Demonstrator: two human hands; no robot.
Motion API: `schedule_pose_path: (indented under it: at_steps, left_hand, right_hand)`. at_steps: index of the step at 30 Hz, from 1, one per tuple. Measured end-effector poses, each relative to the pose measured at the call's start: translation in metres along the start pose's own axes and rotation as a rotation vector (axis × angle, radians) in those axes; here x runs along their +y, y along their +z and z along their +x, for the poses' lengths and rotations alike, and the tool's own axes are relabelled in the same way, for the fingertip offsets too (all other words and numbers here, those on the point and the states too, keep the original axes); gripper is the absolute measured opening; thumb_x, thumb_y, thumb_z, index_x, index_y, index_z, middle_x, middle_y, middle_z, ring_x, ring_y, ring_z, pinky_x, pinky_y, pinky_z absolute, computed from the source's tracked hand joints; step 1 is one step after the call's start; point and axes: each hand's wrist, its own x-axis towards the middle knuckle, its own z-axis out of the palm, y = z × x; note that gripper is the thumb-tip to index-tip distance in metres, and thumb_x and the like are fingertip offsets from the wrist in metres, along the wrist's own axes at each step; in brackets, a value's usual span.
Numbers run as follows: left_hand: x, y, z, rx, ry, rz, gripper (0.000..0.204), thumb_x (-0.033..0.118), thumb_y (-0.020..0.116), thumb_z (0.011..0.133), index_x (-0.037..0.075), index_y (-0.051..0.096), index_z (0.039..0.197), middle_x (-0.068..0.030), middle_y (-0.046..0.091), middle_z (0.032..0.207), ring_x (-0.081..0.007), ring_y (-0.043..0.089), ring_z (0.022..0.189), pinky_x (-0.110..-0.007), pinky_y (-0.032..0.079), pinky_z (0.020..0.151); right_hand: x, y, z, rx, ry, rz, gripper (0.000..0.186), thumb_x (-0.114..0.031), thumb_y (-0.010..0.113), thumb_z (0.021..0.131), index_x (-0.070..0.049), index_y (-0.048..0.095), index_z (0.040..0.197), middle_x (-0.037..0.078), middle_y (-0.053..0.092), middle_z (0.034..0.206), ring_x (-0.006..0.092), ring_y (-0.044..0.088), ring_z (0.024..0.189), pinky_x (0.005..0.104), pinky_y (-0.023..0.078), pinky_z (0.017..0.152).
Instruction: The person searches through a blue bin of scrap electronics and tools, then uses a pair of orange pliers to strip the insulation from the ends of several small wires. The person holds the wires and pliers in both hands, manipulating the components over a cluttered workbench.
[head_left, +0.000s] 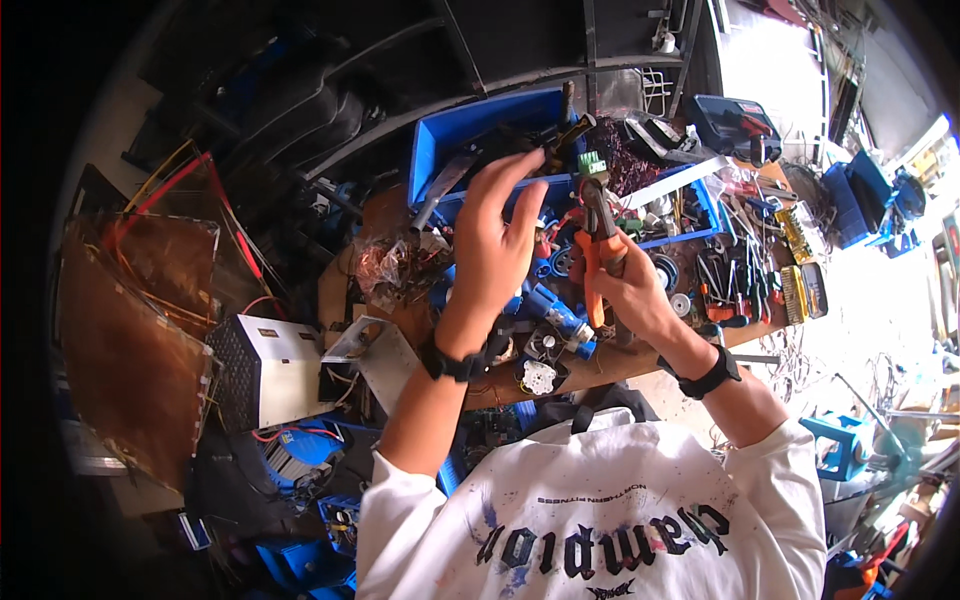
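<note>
My right hand [638,287] is wrapped around orange-handled pliers [594,262], their metal jaws pointing away from me. Just beyond the jaws a small green block [592,163] shows; whether the jaws grip it I cannot tell. To the left, my left hand [497,238] is raised over the bench with thumb and fingers apart and nothing between them. Behind its fingers stands a blue bin [430,150] of tools and dark parts. Below the pliers, a blue cylindrical part [556,314] lies on the cluttered bench.
A shallow blue tray [712,200] of parts sits behind the pliers. Several screwdrivers and pliers [738,280] lie at the right, beside a yellow bit set [793,292]. A white metal box [285,368] stands left of the bench, near a round white part [538,377].
</note>
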Motion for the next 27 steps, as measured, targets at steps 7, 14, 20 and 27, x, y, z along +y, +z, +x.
schedule_pose_path:
  at_steps: [7,14,20,27]
  left_hand:
    - [-0.003,0.006,0.02,-0.307,-0.342,-0.616,0.025,0.016,0.056,0.098,0.002,0.067,0.116,-0.0051,0.071,0.104,-0.0102,0.063,0.097,-0.024,0.048,0.091]
    - [-0.006,0.015,0.024,-0.308,-0.411,-0.733,0.019,0.011,0.062,0.094,0.0,0.069,0.107,-0.0127,0.071,0.104,-0.0164,0.066,0.099,-0.029,0.051,0.093]
    - [-0.011,0.016,0.017,-0.274,-0.476,-0.741,0.017,0.009,0.065,0.091,-0.001,0.07,0.104,-0.0136,0.071,0.102,-0.0161,0.067,0.097,-0.028,0.051,0.092]
    - [-0.017,0.017,0.012,-0.242,-0.548,-0.717,0.016,0.009,0.065,0.092,-0.001,0.07,0.103,-0.0139,0.072,0.102,-0.0167,0.068,0.096,-0.028,0.054,0.088]
  right_hand:
    - [-0.006,0.004,-0.009,-0.027,-0.004,-0.097,0.052,0.007,0.051,0.082,0.0,0.044,0.133,0.002,0.06,0.098,0.0081,0.059,0.086,0.024,0.049,0.079]
    - [-0.007,-0.007,-0.013,-0.113,0.042,-0.161,0.062,0.01,0.051,0.081,-0.001,0.036,0.14,0.005,0.058,0.114,0.0107,0.06,0.098,0.0258,0.048,0.084]
    - [-0.003,-0.005,-0.014,-0.091,0.005,-0.202,0.057,0.008,0.054,0.085,0.002,0.035,0.138,0.005,0.057,0.109,0.0108,0.059,0.098,0.0265,0.047,0.084]
    - [0.009,-0.003,-0.009,-0.043,-0.026,-0.273,0.038,-0.001,0.056,0.085,0.0,0.048,0.122,0.0,0.052,0.071,0.0055,0.048,0.064,0.0232,0.04,0.056]
